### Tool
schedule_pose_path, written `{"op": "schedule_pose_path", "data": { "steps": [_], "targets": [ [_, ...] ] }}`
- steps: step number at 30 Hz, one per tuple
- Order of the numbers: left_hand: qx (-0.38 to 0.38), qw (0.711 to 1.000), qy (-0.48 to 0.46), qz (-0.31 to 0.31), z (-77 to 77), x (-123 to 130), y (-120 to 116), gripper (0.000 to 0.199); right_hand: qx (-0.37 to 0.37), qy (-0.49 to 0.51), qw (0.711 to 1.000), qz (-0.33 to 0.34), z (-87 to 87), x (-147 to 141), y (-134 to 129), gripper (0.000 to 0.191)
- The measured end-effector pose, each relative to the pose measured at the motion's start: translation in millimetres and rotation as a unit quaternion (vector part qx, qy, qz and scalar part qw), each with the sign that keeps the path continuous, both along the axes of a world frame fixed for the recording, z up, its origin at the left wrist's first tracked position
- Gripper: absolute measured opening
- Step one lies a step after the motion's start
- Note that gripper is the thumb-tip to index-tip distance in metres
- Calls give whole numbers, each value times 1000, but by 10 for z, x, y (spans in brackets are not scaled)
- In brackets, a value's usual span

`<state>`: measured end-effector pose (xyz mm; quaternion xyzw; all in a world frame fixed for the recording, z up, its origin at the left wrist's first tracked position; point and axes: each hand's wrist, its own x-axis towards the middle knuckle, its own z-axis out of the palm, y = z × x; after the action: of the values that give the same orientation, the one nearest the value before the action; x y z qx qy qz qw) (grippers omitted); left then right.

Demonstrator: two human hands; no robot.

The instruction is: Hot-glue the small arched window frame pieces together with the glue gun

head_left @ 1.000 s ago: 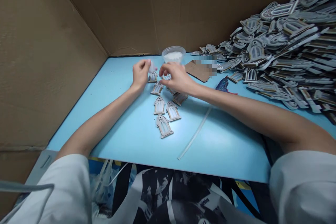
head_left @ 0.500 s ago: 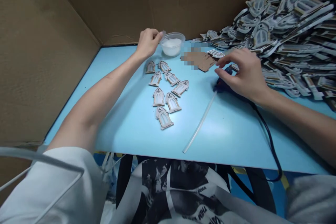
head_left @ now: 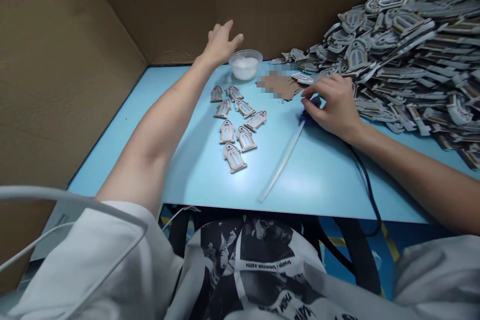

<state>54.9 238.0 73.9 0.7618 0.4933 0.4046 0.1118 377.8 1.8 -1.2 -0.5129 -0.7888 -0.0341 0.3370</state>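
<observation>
Cardboard box walls (head_left: 176, 5) rising around a light blue table (head_left: 318, 185), and on the right, a huge heap of grey-and-tan arched window pieces (head_left: 397, 45) spilling across it. Big change at the far edge: left hand (head_left: 221, 42) lifted clear of the clear plastic tub (head_left: 245, 65) of white contents, just beyond it now, empty, grip spread wide. Over on the right, a firm grab: right hand (head_left: 330, 105) at the heap's edge, grip pressed together on a blue hot-glue gun (head_left: 311, 106), mostly hidden by the fingers. Black cord (head_left: 365, 175) trailing off the table, clear glue stick (head_left: 281, 162) running out from the gun. Between the hands, eight small arched pieces (head_left: 227, 131) in loose rows, untouched. Beyond them, a partly pixelated cardboard sheet (head_left: 281, 87) with one piece on top. Lettering at last: "SHOOTER KEITH", upside down on the printed shirt (head_left: 262, 245), the rest too unclear to read.
</observation>
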Motion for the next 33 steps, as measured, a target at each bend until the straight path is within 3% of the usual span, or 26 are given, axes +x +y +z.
{"op": "schedule_pose_path", "data": {
  "steps": [2, 5, 7, 9, 11, 15, 20, 24, 29, 33],
  "targets": [
    [21, 997, 62, -40, -34, -126, -381, 29, 10, -18, 1000, 13, 3, -4, -44, 15],
    [84, 963, 145, -213, -175, -458, -1166, 25, 26, -48, 998, 29, -7, -10, -86, 18],
    [49, 933, 159, -318, -284, -703, -1645, 29, 29, -68, 997, 36, -17, -14, -101, 17],
    [-5, 920, 160, -358, -370, -901, -1980, 39, 21, -91, 995, 44, -17, -13, -115, 18],
    [-62, 915, 142, -374, -430, -1016, -2160, 48, 21, -109, 993, 50, -4, -3, -133, 21],
    [-170, 918, 108, -342, -535, -1081, -2217, 53, 20, -147, 988, 47, 53, 45, -161, 30],
    [-19, 905, 194, -379, -635, -1144, -2218, 37, -4, -158, 987, 23, 101, 105, -175, 33],
    [-44, 911, 200, -359, -613, -1129, -2309, 25, -22, -168, 986, 13, 114, 120, -198, 35],
    [-9, 892, 210, -400, -602, -1120, -2358, 44, -25, -161, 987, 7, 131, 146, -209, 35],
    [99, 878, 243, -401, -610, -1151, -2339, 44, 9, -170, 983, 64, 40, 167, -157, 22]
  ]
}}
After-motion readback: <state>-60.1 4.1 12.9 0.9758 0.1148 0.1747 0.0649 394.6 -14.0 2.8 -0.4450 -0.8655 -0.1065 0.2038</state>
